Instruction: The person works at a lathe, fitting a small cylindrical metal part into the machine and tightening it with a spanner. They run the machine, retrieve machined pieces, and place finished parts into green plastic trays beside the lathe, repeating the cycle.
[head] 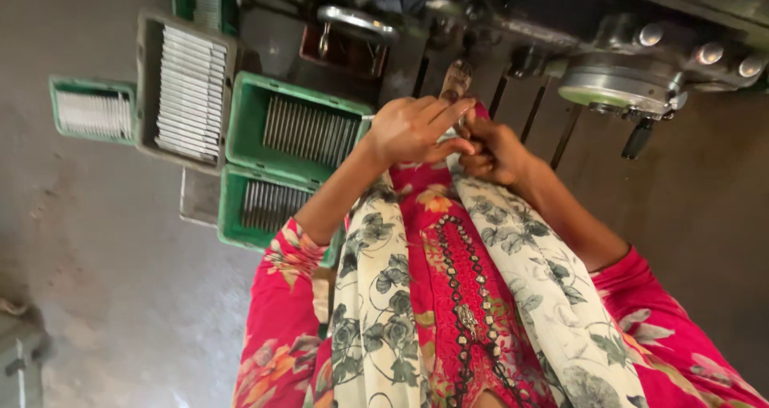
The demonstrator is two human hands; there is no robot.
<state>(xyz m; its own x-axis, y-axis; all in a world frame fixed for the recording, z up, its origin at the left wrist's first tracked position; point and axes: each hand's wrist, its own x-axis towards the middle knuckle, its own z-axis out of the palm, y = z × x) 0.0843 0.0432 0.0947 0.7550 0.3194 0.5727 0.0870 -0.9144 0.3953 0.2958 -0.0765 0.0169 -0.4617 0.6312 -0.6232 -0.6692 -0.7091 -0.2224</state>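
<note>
both hands meet over the lap, below the machine point(625, 88). the left hand point(412, 128) pinches, its grip narrow on a small metal piece point(458, 78) that points to 12 o'clock; the right hand point(493, 153) is curled shut against it, contents hidden. green crates point(244, 128) of stacked metal strips sit at 9 o'clock, likely for easy reach.

Small thin metal piece point(446, 138), pale grey, pinched between my left hand point(412, 128) and right hand point(493, 153), mostly hidden by fingers, so shape unclear. It sits over my lap, just in front of a worn brownish tool tip point(456, 80) poking up behind the hands.
</note>
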